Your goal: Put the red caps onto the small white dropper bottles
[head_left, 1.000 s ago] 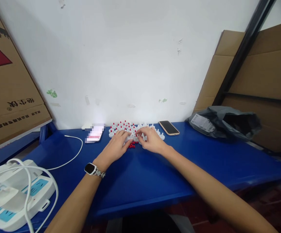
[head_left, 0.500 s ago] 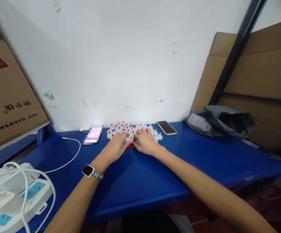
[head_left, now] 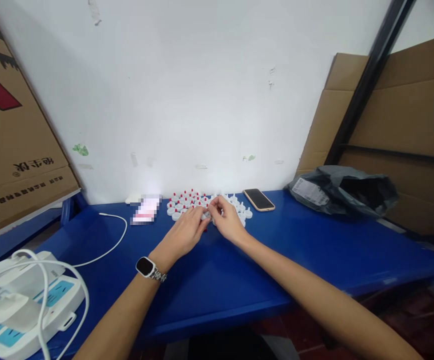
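Observation:
A cluster of small white plastic caps [head_left: 187, 201], many topped with red tips, lies on the blue table [head_left: 284, 260] close to the white wall. My left hand [head_left: 185, 234], with a watch on its wrist, and my right hand [head_left: 227, 220] meet just in front of the cluster. Their fingertips pinch together on one small white cap [head_left: 206, 215] raised slightly off the table. A few loose red tips [head_left: 205, 228] lie under the hands, mostly hidden.
A phone [head_left: 259, 199] lies right of the caps, another blurred phone [head_left: 145, 209] on the left with a white cable [head_left: 108, 245]. A white power strip [head_left: 22, 305] sits at front left. A grey plastic bag [head_left: 344, 190] and cardboard [head_left: 404, 115] stand on the right, a cardboard box [head_left: 10, 140] left.
Both hands have drawn back a little from the cluster and lifted, bringing their fingertips together on one small cap. The view shifted slightly.

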{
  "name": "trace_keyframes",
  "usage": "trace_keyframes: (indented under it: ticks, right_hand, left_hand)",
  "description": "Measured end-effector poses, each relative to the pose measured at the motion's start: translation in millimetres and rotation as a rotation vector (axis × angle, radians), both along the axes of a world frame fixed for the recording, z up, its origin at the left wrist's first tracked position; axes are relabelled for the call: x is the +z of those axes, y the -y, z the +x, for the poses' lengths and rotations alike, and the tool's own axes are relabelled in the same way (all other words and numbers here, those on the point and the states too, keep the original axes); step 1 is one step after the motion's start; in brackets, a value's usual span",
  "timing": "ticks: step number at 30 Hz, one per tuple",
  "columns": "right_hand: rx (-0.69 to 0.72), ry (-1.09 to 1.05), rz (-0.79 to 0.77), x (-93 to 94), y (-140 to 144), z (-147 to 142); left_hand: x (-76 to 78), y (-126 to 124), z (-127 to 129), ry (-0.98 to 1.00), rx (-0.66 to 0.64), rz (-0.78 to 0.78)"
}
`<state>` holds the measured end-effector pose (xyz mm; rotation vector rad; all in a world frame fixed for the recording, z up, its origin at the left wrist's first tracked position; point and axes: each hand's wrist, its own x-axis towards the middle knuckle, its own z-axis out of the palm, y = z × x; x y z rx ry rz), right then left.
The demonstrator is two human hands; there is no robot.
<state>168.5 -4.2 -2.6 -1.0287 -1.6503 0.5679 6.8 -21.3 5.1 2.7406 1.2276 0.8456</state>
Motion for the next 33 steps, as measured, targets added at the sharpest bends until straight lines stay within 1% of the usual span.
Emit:
trace_keyframes:
  ticks: [3, 6, 9, 12, 15, 21, 23, 26, 29, 33]
  right_hand:
    - [-0.015, 0.035, 0.018, 2.5, 2, 2]
    - [-0.028, 0.026, 0.040, 3.5, 3, 5]
    - [-0.020, 0.019, 0.045, 1.5, 3, 5]
    - [-0.003, 0.042, 0.019, -1.5, 4, 4]
    - [-0.018, 0.058, 0.027, -2.5, 7, 1]
    - [-0.069, 0.205, 0.076, 1.9, 16, 2]
    - [-0.042, 0.273, 0.103, 4.5, 16, 6]
    - [0.063, 0.346, 0.114, 8.2, 13, 14]
    - [0.165, 0.362, 0.102, 9.3, 10, 19]
    - [0.207, 0.328, 0.135, 6.2, 11, 18]
  left_hand:
    - [-1.9, 0, 2, 0.002, 0.012, 0.031]
    - [-2.5, 0, 3, 0.004, 0.033, 0.058]
    - [-1.3, 0, 2, 0.014, 0.024, 0.073]
    - [-0.1, 1, 1, -0.022, 0.006, 0.063]
    - [0.1, 2, 2, -0.043, 0.013, 0.066]
    - [2.0, 4, 3, -0.020, 0.029, 0.097]
    - [2.6, 5, 2, -0.024, 0.020, 0.100]
    - [2.0, 5, 1, -0.031, 0.010, 0.106]
    - [0.5, 6, 1, -0.041, -0.008, 0.123]
    - [-0.1, 6, 2, -0.051, -0.022, 0.123]
